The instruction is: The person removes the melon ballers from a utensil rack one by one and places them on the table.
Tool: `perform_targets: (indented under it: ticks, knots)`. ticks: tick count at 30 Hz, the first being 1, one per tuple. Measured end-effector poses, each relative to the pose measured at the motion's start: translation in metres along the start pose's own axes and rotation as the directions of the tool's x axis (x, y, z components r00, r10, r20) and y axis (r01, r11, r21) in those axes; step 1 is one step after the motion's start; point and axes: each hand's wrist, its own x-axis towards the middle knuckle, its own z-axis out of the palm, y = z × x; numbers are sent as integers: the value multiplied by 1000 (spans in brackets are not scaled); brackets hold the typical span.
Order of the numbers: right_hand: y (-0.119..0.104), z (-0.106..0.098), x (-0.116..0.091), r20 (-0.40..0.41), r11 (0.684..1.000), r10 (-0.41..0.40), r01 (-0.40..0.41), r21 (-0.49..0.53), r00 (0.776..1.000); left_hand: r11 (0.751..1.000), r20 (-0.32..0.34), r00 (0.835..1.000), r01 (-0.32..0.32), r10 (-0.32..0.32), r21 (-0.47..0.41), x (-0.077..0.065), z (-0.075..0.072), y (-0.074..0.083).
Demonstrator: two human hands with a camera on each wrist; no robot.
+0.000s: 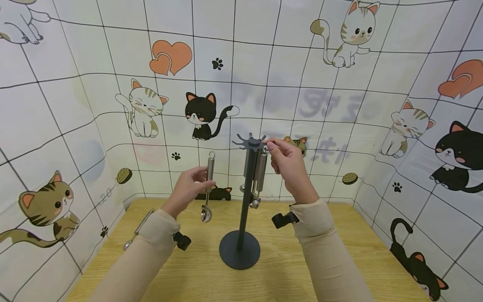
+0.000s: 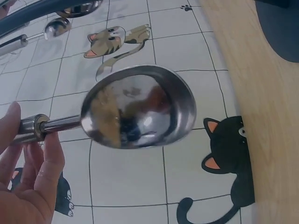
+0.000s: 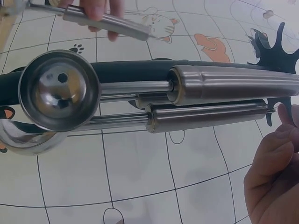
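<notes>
My left hand [image 1: 188, 184] holds a steel ice cream scoop [image 1: 209, 170] by its handle, upright with the bowl down, left of a dark rack [image 1: 245, 201]. The left wrist view shows its oval, shiny bowl [image 2: 140, 107] close up. My right hand [image 1: 288, 165] is at the rack's top, thumb and forefinger pinching the end of one hook. Right below those fingers, a scoop [image 3: 205, 116] hangs by its end ring. A second hanging scoop [image 3: 233, 84] with a round bowl overlaps it, and part of another shows behind them.
Another scoop [image 1: 139, 228] is at the table's left edge, partly hidden by my left sleeve. The rack's round base [image 1: 239, 256] stands on the wooden table [image 1: 279, 268]. Cat-printed, gridded white sheeting [image 1: 249, 100] encloses the back and sides.
</notes>
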Motion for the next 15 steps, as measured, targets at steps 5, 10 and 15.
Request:
perform_targets:
  ticks: [5, 10, 15]
  knots:
    - [0, 0, 0, -1, 1000, -2, 2, 7, 1000, 999, 27, 998, 52, -51, -15, -5, -6, -14]
    - [0, 0, 1, 5, 1000, -7, 7, 2, 1000, 994, 5, 995, 101, -102, 31, -11, -12, -28]
    - [0, 0, 1, 5, 1000, -6, 6, 8, 1000, 992, -47, 992, 117, -115, 52, -16, -20, -43]
